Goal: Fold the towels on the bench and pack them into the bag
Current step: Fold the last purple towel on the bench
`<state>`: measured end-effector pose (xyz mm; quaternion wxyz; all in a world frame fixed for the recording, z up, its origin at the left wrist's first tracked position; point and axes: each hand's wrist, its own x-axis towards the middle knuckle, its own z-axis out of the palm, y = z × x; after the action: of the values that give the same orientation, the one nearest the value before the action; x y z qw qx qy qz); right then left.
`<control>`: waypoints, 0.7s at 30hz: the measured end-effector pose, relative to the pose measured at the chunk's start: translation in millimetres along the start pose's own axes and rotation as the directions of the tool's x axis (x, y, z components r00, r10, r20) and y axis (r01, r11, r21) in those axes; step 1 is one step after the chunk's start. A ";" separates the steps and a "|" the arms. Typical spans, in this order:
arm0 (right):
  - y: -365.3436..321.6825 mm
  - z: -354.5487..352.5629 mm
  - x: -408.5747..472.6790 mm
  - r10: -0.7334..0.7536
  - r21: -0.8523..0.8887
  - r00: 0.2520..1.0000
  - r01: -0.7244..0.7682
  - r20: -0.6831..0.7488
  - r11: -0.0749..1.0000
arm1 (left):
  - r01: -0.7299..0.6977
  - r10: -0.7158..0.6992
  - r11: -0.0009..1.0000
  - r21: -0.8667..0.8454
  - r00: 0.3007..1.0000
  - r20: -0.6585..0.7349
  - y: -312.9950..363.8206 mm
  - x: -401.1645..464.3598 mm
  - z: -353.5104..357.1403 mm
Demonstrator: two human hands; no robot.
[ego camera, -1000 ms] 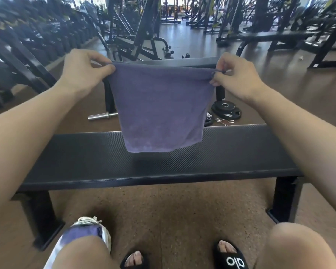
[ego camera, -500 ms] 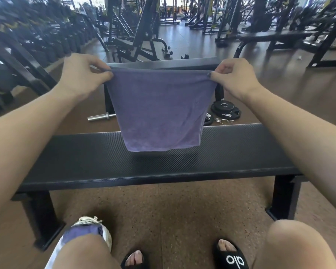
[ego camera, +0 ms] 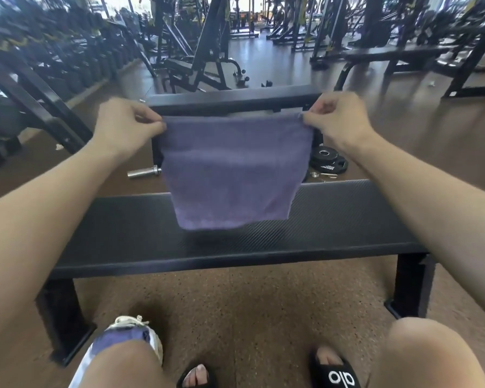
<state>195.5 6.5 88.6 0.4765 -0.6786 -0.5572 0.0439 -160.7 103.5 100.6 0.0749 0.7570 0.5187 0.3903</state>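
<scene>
A purple towel hangs in front of me, stretched flat between both hands. My left hand pinches its top left corner. My right hand pinches the top right corner. The towel's lower edge hangs just above, or brushes, the top of the black bench. A white bag with purple cloth in its mouth stands on the floor by my left knee, partly hidden by the knee.
A second black bench stands behind the first. Weight plates and a chrome bar end lie on the floor between them. Gym machines fill the background and the left side. My sandalled feet are at the bottom edge.
Both hands have lowered the towel, bringing its lower edge down to the bench top. The grip on the two corners is unchanged.
</scene>
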 end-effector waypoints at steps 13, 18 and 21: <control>-11.6 -15.1 -1.8 0.027 0.271 0.999 -0.016 -0.036 0.963 | -0.057 0.055 0.992 -0.111 0.998 -0.017 4.4 11.4 -11.6; -8.9 -19.3 0.0 0.018 0.257 0.999 -0.027 0.038 0.966 | 0.001 0.012 0.970 -0.242 0.998 0.054 4.5 7.0 -19.3; -10.4 -28.7 -2.2 0.059 0.168 0.984 -0.088 0.168 0.982 | 0.031 0.029 0.942 -0.335 0.985 0.172 10.2 5.7 -27.5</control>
<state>204.2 -13.2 110.3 0.4855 -0.6485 -0.5625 0.1653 -170.8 95.7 127.7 0.2486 0.7640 0.4363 0.4051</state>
